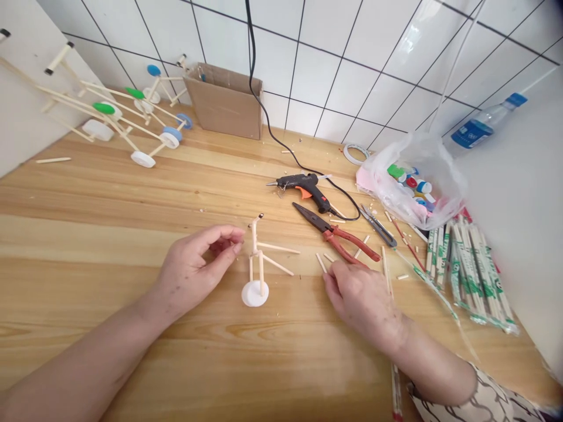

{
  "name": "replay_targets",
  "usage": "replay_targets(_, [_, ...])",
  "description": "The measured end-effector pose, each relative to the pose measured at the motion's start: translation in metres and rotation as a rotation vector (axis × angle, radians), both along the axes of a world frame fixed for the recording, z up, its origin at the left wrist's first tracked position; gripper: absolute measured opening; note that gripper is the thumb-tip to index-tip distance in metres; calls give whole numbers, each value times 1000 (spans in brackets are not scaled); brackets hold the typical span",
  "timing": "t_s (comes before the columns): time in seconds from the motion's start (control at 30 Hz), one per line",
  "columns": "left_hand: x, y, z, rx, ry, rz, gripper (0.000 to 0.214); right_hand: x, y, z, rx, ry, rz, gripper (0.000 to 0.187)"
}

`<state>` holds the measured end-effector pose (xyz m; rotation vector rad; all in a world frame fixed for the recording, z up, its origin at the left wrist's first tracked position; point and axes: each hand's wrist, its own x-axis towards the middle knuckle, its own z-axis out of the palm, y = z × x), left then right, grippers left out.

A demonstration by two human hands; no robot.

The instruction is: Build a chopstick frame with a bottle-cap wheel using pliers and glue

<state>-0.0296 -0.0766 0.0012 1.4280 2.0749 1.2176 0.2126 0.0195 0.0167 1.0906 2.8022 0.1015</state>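
Note:
A small frame of thin wooden sticks (261, 266) stands on the table between my hands, with a white bottle cap (254, 293) at its near end as a wheel. Its upright post has dark-tipped ends at the top, and two sticks reach out to the right. My left hand (193, 269) is just left of the frame, fingers curled and thumb close to the index finger; whatever may be between them is too small to make out. On the right, my right hand (363, 299) rests low over the table, its fingertips closed on a short wooden stick (321, 262).
Red-handled pliers (332, 231), a black glue gun (303, 186) and a cutter (378, 225) lie ahead. Packaged chopsticks (477, 269) and a plastic bag of caps (417, 176) are right. Stick-built models (127, 117) and a cardboard box (226, 105) stand at back left.

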Motion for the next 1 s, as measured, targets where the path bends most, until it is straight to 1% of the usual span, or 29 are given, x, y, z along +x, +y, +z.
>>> replay_targets(0.13, [1, -1, -1, 13, -18, -30, 21, -17, -4, 3, -91, -12, 20, 21])
replay_targets(0.27, [1, -1, -3, 22, -26, -49, 19, -31, -8, 8, -134, -19, -15, 21])
replay_targets(0.37, [0, -1, -4, 29, -31, -60, 19, -36, -9, 10, -165, -4, -29, 20])
replay_targets(0.47, [-1, -2, -6, 40, -38, -67, 18, -33, -6, 10, -208, 55, -21, 18])
replay_targets(0.6, [-2, -3, -7, 47, -33, -64, 17, -17, 1, 8, -316, 273, 72, 7])
replay_targets(0.7, [-2, -4, -8, 49, -34, -64, 18, -5, 5, 6, -404, 389, 170, 19])
replay_targets(0.83, [-2, -4, -9, 57, -22, -75, 19, 3, 6, 5, -478, 426, 251, 31])
replay_targets(0.9, [-2, -4, -9, 54, -16, -78, 19, 3, 6, 4, -499, 427, 269, 32])
replay_targets(1.0, [-1, -3, -7, 49, -7, -73, 18, 0, 6, 3, -508, 439, 286, 26])
